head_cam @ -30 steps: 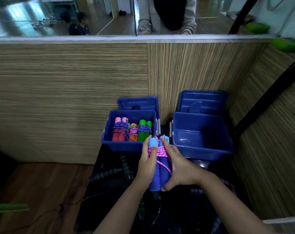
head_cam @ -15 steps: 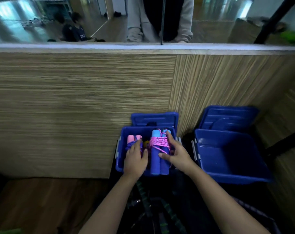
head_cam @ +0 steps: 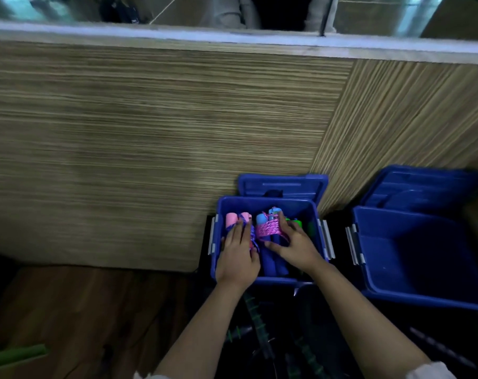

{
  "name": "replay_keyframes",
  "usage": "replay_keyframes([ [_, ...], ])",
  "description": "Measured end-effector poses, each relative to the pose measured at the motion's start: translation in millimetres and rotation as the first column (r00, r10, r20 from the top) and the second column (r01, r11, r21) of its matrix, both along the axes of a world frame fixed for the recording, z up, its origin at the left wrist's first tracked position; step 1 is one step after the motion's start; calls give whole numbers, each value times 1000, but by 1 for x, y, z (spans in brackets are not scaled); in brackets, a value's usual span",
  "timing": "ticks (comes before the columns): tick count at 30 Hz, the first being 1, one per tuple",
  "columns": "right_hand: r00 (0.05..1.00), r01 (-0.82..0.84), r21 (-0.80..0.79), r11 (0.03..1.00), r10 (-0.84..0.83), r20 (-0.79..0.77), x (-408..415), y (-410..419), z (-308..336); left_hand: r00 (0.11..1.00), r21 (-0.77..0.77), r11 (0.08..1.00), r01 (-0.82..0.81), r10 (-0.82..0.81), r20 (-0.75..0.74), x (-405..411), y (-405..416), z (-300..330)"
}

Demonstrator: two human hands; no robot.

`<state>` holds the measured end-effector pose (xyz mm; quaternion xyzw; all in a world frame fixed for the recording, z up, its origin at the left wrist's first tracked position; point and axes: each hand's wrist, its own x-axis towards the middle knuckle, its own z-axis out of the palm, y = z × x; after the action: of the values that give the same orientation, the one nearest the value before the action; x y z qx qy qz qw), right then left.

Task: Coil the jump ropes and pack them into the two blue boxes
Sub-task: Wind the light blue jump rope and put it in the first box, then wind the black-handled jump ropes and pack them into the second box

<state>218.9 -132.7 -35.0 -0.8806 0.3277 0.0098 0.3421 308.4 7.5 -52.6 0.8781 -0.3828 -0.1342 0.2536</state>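
Both hands are inside the left blue box (head_cam: 268, 202), whose lid stands open behind it. My right hand (head_cam: 294, 246) grips a coiled jump rope with blue handles and pink cord (head_cam: 268, 231) in the box's middle. My left hand (head_cam: 239, 255) lies flat on the pink-handled rope bundle (head_cam: 232, 218) at the box's left side. A green-handled bundle (head_cam: 298, 222) peeks out behind my right hand. The right blue box (head_cam: 413, 255) stands open and holds nothing I can see.
A wood-grain wall rises directly behind both boxes, with a corner panel between them. Dark jump ropes with ribbed green handles (head_cam: 255, 321) lie on the black surface under my forearms. A green object (head_cam: 13, 354) lies on the wooden floor at the lower left.
The blue-handled rope has gone from in front of the left box down into it. My left hand let go of it and now rests on the pink bundle. The view swung left.
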Motion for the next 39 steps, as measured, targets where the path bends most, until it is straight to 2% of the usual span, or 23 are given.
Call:
replay_keyframes([
  [8, 997, 55, 17, 998, -56, 44, -8, 9, -1, 999, -25, 999, -40, 40, 30, -3, 2, 1],
  [14, 981, 68, -50, 996, -58, 187, -49, 29, 9, 985, -89, 996, 14, 2, 175, -34, 26, 10],
  [16, 959, 75, -102, 992, -43, 280, -68, 37, 14, 968, -122, 991, 52, -21, 248, -54, 39, 8],
  [19, 916, 121, -172, 978, -43, 400, -102, 50, 10, 937, -118, 974, 191, -145, 319, -89, 58, -1],
  [22, 899, 128, -189, 974, -33, 436, -141, 70, -8, 915, -114, 948, 298, -250, 315, -120, 75, -13],
  [25, 940, 81, -197, 977, -8, 342, -179, 90, -35, 872, 0, 894, 447, -436, 220, -141, 87, -28],
  [27, 983, 55, -166, 985, -25, 181, -200, 99, -50, 798, 132, 804, 580, -593, 107, -151, 94, -35],
  [30, 998, 17, 8, 1000, -17, -60, -222, 105, -59, 663, 274, 662, 697, -741, 105, -164, 103, -45],
  [33, 992, 13, 93, 996, -2, -124, -232, 108, -63, 573, 473, 563, 678, -808, 140, -177, 103, -42],
  [34, 992, 26, 94, 995, -14, -123, -234, 109, -63, 552, 520, 558, 647, -813, 187, -180, 102, -39],
  [37, 990, 96, 85, 992, -87, -110, -240, 110, -63, 573, 570, 570, 592, -795, 199, -190, 101, -34],
  [39, 988, 144, 80, 986, -139, -65, -244, 111, -60, 562, 549, 609, 572, -779, 278, -195, 101, -26],
])
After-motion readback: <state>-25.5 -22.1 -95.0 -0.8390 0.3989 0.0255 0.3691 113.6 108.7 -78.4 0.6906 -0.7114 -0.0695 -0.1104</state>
